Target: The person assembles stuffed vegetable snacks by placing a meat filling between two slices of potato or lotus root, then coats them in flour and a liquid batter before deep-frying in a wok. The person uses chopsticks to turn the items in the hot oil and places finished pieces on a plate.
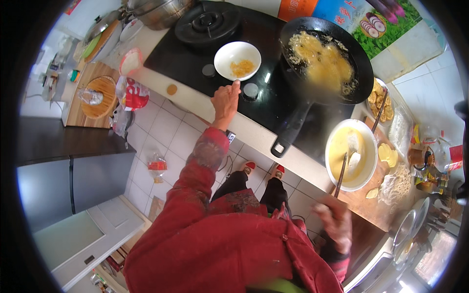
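My right hand (336,219), blurred by motion, grips a pair of dark chopsticks (340,181). Their tips reach into a white bowl of yellow batter (333,157), beside a pale piece of food (353,159) lying in it. On the front of the black stove, my left hand (224,103) holds nothing, its fingers partly bent and one fingertip at the near rim of a small white bowl (222,57). That bowl contains a little orange-yellow food (242,68). Golden battered pieces (325,61) fry in oil in the black wok (364,90); steam or a smear blurs its near side.
The wok's handle (290,131) juts over the counter's front edge. Right of it stand a bowl of fried pieces (379,102) with chopsticks across it, and a wooden board (359,199) with pale slices (387,155). An unused burner (207,23) lies at the far left of the stove.
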A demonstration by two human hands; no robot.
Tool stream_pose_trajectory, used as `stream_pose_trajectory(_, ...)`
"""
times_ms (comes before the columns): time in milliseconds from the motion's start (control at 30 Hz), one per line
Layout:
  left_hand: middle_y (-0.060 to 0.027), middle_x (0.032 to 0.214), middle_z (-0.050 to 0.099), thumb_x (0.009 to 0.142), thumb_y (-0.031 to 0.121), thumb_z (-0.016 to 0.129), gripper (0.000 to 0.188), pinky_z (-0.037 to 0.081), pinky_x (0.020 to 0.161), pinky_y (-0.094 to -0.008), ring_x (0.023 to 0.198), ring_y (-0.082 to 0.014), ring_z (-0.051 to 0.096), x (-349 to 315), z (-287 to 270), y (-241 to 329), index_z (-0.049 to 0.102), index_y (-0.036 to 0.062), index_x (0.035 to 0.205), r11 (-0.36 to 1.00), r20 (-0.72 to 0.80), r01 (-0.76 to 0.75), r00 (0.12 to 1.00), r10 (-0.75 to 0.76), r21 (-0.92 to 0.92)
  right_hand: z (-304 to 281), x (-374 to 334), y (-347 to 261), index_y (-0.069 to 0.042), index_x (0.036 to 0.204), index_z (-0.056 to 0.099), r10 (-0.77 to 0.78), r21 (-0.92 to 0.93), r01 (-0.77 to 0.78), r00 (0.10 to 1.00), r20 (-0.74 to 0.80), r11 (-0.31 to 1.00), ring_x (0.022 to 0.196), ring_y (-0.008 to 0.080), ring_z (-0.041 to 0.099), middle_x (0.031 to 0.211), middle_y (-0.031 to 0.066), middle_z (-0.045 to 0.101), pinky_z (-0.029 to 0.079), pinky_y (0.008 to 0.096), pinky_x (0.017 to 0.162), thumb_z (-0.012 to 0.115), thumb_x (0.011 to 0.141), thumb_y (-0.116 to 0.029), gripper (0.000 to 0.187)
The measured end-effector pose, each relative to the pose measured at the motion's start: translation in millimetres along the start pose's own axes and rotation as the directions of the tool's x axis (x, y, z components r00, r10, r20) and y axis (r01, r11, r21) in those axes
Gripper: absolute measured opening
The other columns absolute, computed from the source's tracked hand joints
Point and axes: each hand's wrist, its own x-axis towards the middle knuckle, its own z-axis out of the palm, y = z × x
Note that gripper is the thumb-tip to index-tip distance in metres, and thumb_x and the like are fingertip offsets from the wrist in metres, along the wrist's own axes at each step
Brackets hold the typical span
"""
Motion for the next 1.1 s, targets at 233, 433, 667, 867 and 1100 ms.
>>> stream_pose_trajectory(233, -0.0085, 0.080, 0.070, 0.093, 0.062, 0.033, 0.064, 0.039, 0.086, -0.0458, 0.086, -0.0305, 0.064, 41, 0, -10, 0.071, 0.0147, 0.072, 0.998, 0.121, 0.018, 0.993, -0.011, -0.062, 101, 117, 55, 0.005, 0.099, 0.063, -0.063, -0.104, 0.064, 0.998, 0.007, 0.993, 0.071, 0.0122, 0.059, 0.077, 0.0080, 0.064, 0.048, 0.0278, 0.064, 0.058, 0.096, -0.019, 0.024)
stream_pose_trajectory(433, -0.0090, 0.082, 0.069, 0.093, 0.040, 0.053, 0.034, 0.048, 0.073, -0.0400, 0.083, -0.0301, 0.066, 29, -8, -20, 0.067, 0.0097, 0.086, 0.986, 0.066, -0.064, 0.995, 0.075, -0.151, 147, 247, 71, 0.002, 0.109, 0.060, -0.331, 0.160, 0.434, 0.838, -0.435, 0.887, 0.074, 0.0113, 0.059, 0.082, 0.0066, 0.063, 0.048, 0.0277, 0.064, 0.054, 0.097, -0.024, 0.029)
stream_pose_trajectory(667, -0.0057, 0.077, 0.066, 0.086, 0.020, 0.062, 0.009, 0.042, 0.065, -0.0441, 0.070, -0.0300, 0.062, 24, 8, -35, 0.063, 0.0109, 0.086, 0.836, -0.047, -0.514, 0.846, 0.531, 0.190, 166, 345, 46, -0.008, 0.107, 0.060, -0.416, -0.514, 0.118, 0.748, -0.517, 0.850, 0.089, 0.0402, 0.061, 0.102, 0.0197, 0.063, 0.051, 0.0472, 0.074, 0.054, 0.091, -0.020, 0.021)
stream_pose_trajectory(867, -0.0079, 0.071, 0.065, 0.085, 0.023, 0.064, 0.012, 0.042, 0.062, -0.0426, 0.069, -0.0289, 0.063, 38, 21, -28, 0.064, 0.0110, 0.081, 0.808, 0.033, -0.562, 0.824, 0.566, 0.180, 165, 368, 42, -0.008, 0.108, 0.060, -0.483, -0.584, 0.181, 0.771, -0.416, 0.791, 0.089, 0.0397, 0.062, 0.100, 0.0203, 0.064, 0.051, 0.0475, 0.075, 0.055, 0.091, -0.025, 0.024)
stream_pose_trajectory(1100, -0.0072, 0.070, 0.067, 0.087, 0.022, 0.062, 0.010, 0.043, 0.060, -0.0405, 0.067, -0.0260, 0.065, 42, 20, -25, 0.066, 0.0129, 0.085, 0.775, 0.127, -0.605, 0.796, 0.592, 0.183, 151, 381, 46, -0.009, 0.113, 0.057, -0.486, -0.722, 0.169, 0.835, -0.256, 0.670, 0.084, 0.0384, 0.064, 0.095, 0.0202, 0.063, 0.052, 0.0463, 0.070, 0.059, 0.089, -0.032, 0.032)
